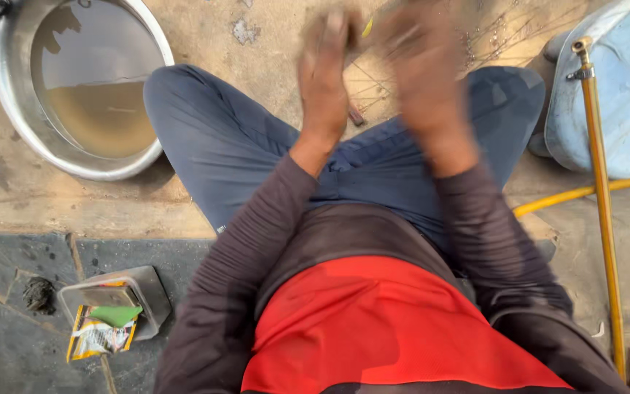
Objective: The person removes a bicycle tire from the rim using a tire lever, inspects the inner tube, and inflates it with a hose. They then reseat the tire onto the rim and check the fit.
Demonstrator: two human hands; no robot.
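I sit cross-legged on the ground in dark blue trousers and a red-fronted top. My left hand (pixel 324 76) and my right hand (pixel 423 69) are raised in front of me above my knees, close together and blurred by motion. A small yellowish sliver (pixel 367 28) shows between the fingertips; which hand has it I cannot tell. Thin wire spokes (pixel 373 80) lie on the ground behind the hands.
A large metal basin (pixel 9 109) of murky water stands at the upper left. A small metal tin (pixel 151 292) with a green piece and a yellow packet (pixel 96 339) lies lower left. A yellow pipe (pixel 603 197) and a pale blue container (pixel 621 95) stand at right.
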